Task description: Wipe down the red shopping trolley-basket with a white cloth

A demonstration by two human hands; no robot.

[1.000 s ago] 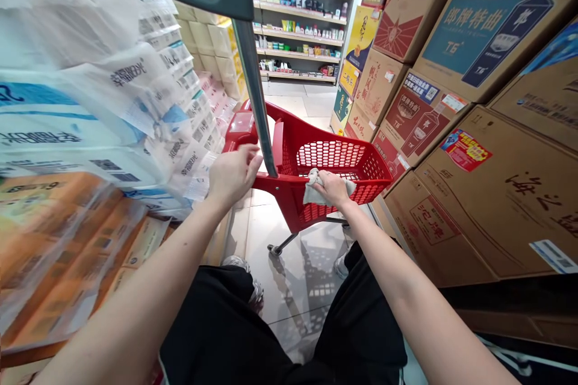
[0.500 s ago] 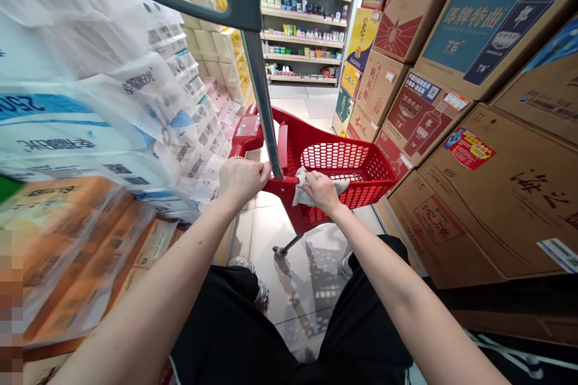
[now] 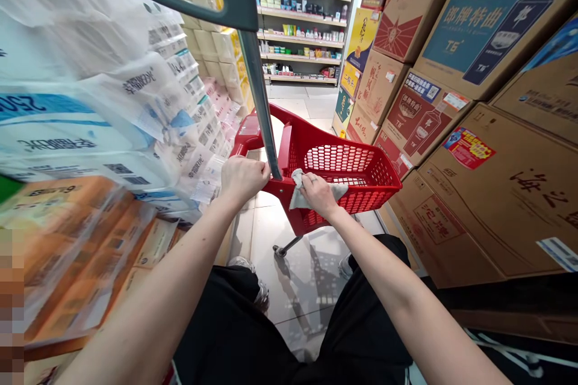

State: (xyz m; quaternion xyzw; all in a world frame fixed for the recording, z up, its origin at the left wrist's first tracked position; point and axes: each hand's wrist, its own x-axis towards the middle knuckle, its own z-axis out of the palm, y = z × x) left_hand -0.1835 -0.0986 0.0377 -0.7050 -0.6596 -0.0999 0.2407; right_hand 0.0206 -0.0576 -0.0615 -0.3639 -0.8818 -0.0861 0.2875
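Note:
A red plastic shopping cart (image 3: 361,169) stands in a narrow store aisle in front of me, its basket showing nothing inside. My left hand (image 3: 244,177) is closed on the near left corner of the cart's rim, right beside its grey upright handle pole (image 3: 259,96). My right hand (image 3: 318,192) presses a crumpled grey-white cloth (image 3: 295,192) against the near rim of the basket, fingers bent over the cloth. My legs in black shorts are below.
Plastic-wrapped tissue packs (image 3: 99,126) are stacked high on the left. Brown liquor cartons (image 3: 487,186) are piled along the right. Shelves of small goods (image 3: 302,30) stand at the aisle's far end. The tiled floor (image 3: 298,289) runs between the stacks.
My right hand has slid the cloth leftward along the near rim toward the pole. My left hand has closed tighter on the cart's corner. The cart sits slightly further right.

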